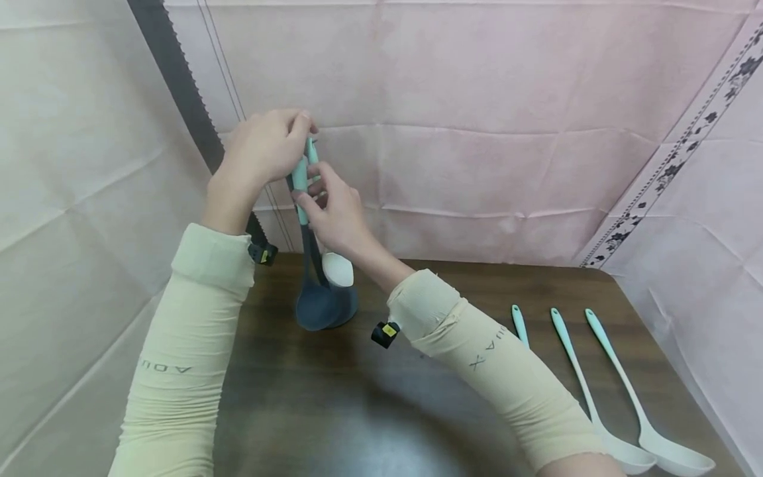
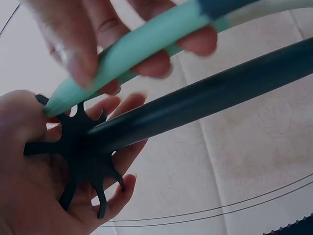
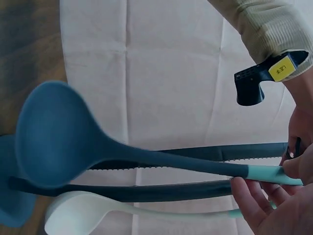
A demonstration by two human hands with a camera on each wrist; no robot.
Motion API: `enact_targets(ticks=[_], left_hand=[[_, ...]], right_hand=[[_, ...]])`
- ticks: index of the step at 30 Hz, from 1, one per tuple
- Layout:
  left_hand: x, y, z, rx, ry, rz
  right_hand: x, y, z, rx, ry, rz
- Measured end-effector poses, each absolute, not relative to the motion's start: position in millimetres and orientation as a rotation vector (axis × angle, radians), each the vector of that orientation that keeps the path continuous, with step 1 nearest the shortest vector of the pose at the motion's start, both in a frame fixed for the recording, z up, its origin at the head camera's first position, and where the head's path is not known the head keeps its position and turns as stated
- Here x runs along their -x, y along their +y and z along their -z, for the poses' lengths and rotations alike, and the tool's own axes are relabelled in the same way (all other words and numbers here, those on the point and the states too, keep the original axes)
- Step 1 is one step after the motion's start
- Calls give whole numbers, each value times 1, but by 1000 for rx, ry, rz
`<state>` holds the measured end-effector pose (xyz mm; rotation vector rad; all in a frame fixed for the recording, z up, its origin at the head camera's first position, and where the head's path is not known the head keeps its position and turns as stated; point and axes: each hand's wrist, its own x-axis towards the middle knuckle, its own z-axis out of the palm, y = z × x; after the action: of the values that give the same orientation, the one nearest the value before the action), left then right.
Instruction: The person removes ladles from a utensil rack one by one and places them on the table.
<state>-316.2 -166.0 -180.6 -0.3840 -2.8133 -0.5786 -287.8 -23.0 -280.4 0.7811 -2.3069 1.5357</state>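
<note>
Our right sleeve (image 1: 507, 371) hides most of the leftmost mint-handled pale silicone spoon (image 1: 519, 324) on the dark wooden table (image 1: 334, 397). The other two spoons' bowls (image 1: 656, 457) are cut off below.

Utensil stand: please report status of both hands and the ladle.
Left hand holds slotted stand top. Right hand pinches ladle handle. White spoon already hangs there.

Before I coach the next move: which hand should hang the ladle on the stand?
Probably the right hand: its fingers already pinch the ladle by its mint handle. The left hand is busy gripping the slotted top of the stand, steadying it.
</note>
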Motion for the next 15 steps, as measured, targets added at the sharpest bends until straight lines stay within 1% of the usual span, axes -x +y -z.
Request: enact_targets(ticks=[6,15], left_hand=[[312,-168,175,416,-2883,598],[315,-165,179,381,-2883,610]], right_hand=[[288,-17,275,-793,-2353,-1415],[291,-6,275,-863,-2341,-1438]])
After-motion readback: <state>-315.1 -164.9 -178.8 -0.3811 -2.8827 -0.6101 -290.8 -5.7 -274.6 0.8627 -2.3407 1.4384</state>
